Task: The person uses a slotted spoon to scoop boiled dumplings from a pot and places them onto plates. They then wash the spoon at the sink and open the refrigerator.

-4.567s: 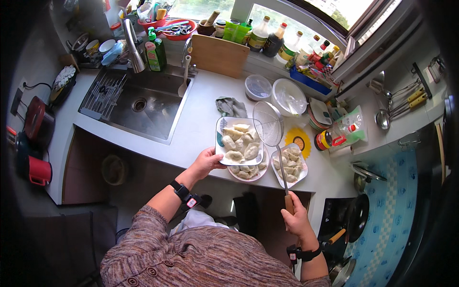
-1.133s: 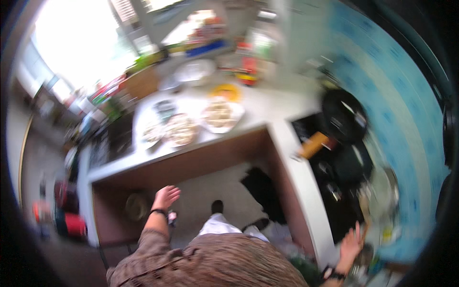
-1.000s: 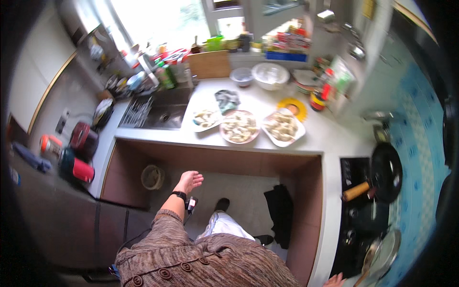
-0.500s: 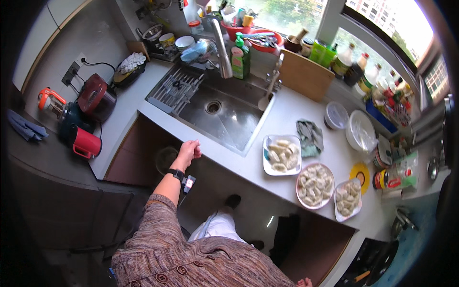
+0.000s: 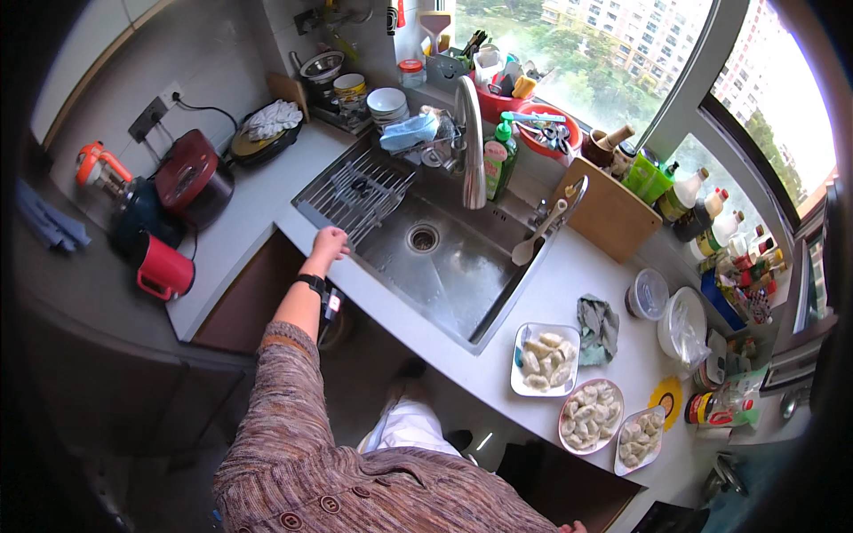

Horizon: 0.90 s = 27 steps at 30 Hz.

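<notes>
The slatted drying rack (image 5: 366, 194) lies over the left end of the steel sink (image 5: 444, 282), which is set into the white worktop (image 5: 484, 377); the left hand (image 5: 330, 244) is just beside the rack's near end, its fingers loosely curled, though I cannot tell whether it touches the rack or the edge; the right hand (image 5: 573, 527) is well apart from it, cut off by the lower edge so that only fingertips show, and I cannot tell its state.

Over the back of the sink stands a curved tap (image 5: 473, 151), with a green soap bottle (image 5: 499, 167) beside it; a pale long-handled spoon (image 5: 526, 250) leans at the sink's right rim, near an upright wooden board (image 5: 613, 209); right of the sink come a square white dish (image 5: 518, 385), a round pink-rimmed plate (image 5: 563, 432) and a smaller white dish (image 5: 622, 467), all three holding dumplings (image 5: 593, 415); behind the square dish lies a crumpled grey-green cloth (image 5: 598, 330); at far left stands a red jug (image 5: 166, 269).
</notes>
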### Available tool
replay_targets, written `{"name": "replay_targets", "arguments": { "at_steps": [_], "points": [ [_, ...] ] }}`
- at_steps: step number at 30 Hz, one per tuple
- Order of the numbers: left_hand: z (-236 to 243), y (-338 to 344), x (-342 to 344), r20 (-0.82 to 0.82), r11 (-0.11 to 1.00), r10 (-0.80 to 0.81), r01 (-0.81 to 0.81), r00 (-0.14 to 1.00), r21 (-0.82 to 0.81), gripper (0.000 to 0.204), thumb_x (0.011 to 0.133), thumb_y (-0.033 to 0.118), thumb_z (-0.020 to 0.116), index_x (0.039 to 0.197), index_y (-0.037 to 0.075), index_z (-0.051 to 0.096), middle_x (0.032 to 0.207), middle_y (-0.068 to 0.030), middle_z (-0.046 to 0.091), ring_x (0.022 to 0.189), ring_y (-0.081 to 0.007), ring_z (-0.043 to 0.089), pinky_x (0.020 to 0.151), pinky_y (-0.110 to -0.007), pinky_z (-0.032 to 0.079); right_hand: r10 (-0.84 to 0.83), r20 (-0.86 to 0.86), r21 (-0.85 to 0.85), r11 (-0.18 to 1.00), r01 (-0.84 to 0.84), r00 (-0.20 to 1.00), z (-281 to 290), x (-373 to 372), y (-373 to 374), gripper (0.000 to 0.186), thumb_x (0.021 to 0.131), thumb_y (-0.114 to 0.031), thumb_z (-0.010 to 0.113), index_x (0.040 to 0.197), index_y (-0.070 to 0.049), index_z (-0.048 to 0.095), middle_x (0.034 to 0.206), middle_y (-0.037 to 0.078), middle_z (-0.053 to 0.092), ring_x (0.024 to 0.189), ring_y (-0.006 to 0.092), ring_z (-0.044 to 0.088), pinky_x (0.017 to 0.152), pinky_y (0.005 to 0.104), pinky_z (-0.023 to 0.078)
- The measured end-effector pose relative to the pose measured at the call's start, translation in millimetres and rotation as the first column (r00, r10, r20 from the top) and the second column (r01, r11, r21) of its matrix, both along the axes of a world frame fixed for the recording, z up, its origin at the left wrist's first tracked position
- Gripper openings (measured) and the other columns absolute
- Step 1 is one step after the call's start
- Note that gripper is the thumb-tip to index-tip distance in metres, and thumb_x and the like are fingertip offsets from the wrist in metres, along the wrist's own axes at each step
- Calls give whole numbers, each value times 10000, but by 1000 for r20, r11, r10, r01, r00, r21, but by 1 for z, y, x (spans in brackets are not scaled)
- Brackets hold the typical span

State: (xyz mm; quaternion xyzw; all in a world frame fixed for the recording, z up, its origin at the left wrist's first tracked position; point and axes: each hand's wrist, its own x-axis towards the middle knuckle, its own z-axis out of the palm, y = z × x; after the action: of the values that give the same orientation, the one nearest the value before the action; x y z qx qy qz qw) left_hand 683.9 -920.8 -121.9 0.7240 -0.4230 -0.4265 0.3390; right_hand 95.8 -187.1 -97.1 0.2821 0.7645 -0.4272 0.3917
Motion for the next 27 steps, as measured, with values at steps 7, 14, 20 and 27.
{"name": "replay_targets", "arguments": {
  "at_steps": [7,14,20,27],
  "points": [
    [-37,-168,27,736,927,-228,374,637,-36,380,831,155,569,1194,41,585,1185,-228,592,1134,-379,546,966,-437,443,-182,-55,78,979,186,982,47,140,-28,256,931,-293,533,933,-45,596,843,66,564,797,206,528,756,373,456],
    [-103,-272,67,413,573,-744,819,525,-10,428,918,170,564,1255,-80,481,1243,-252,549,1016,-328,592,917,-392,467,-278,-142,3,960,281,950,64,194,-48,284,903,-271,558,1083,-53,541,841,132,612,720,236,639,562,338,519],
    [-30,-222,40,448,574,-731,819,515,-4,278,875,79,605,1110,-70,601,1086,-205,623,905,-265,577,837,-371,482,-268,-161,82,956,283,950,45,214,-58,325,928,-263,532,1188,-67,525,847,133,626,630,207,651,496,298,495],
    [66,-125,-32,546,394,-746,914,382,-101,213,865,81,629,1056,-14,635,934,-184,649,729,-202,575,680,-348,509,-376,-106,19,925,379,921,-10,284,14,302,934,-235,519,1183,-65,529,844,124,631,607,206,645,468,295,467]
  ]
}}
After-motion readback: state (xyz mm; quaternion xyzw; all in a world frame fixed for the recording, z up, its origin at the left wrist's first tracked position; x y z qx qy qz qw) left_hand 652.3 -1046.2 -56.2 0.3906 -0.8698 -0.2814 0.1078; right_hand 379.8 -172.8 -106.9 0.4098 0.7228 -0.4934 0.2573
